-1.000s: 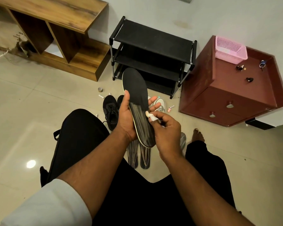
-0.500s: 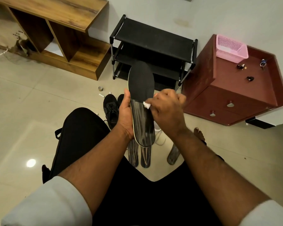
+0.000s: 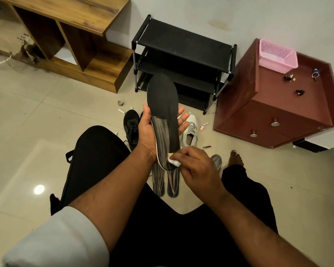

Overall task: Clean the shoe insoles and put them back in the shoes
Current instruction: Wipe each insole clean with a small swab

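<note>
Head view shows the black insole (image 3: 163,105) held upright over the lap, cradled in the left hand (image 3: 148,132), while the right hand (image 3: 197,166) pinches a small white wipe (image 3: 173,160) against its heel end. Wiping looks underway; next likely comes another pass, with two more insoles (image 3: 165,182) waiting on the floor beside the shoes (image 3: 131,126).
</note>
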The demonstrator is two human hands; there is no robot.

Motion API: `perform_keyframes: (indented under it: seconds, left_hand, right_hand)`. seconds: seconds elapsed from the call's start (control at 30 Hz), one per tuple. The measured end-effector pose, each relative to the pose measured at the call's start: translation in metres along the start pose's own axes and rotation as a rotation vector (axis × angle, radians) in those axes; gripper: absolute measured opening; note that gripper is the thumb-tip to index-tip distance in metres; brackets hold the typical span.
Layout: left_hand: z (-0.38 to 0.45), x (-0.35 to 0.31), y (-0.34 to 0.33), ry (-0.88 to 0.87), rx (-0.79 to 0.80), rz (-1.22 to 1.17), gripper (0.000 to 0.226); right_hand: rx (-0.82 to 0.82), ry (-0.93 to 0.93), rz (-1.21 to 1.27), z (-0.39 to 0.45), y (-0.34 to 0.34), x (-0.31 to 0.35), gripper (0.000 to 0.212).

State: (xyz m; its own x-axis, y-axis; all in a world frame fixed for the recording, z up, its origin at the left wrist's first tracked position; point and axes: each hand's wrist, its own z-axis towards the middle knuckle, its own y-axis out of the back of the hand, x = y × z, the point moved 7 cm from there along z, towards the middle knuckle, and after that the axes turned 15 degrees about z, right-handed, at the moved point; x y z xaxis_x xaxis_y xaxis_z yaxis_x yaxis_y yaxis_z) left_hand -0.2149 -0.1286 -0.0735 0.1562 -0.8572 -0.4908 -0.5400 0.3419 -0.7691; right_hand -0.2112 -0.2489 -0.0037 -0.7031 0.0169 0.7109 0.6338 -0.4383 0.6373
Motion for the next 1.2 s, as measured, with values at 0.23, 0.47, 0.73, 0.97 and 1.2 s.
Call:
perform_keyframes:
  seconds: [0.23,0.47,0.73,0.97,1.2]
  left_hand:
    - [-0.005,0.006,-0.008,0.035,0.008,0.030,0.087]
    - [-0.010,0.002,-0.009,0.012,-0.041,0.064,0.052]
    - [-0.009,0.009,-0.010,0.176,0.016,0.046,0.083]
    - [-0.012,0.007,-0.003,0.137,-0.083,0.177,0.055]
    - [-0.014,0.008,-0.008,0.088,-0.089,0.211,0.046]
  right_hand:
    - [-0.014,0.052,-0.129,0.055,0.012,-0.006,0.025]
    - [-0.008,0.024,-0.189,0.080,0.020,-0.010,0.033]
    - [0.055,0.017,-0.042,0.008,-0.002,0.009,0.025]
    - [0.029,0.025,-0.215,0.046,0.008,-0.002,0.032]
    - [-0.098,-0.084,-0.193,0.095,0.036,-0.021,0.032]
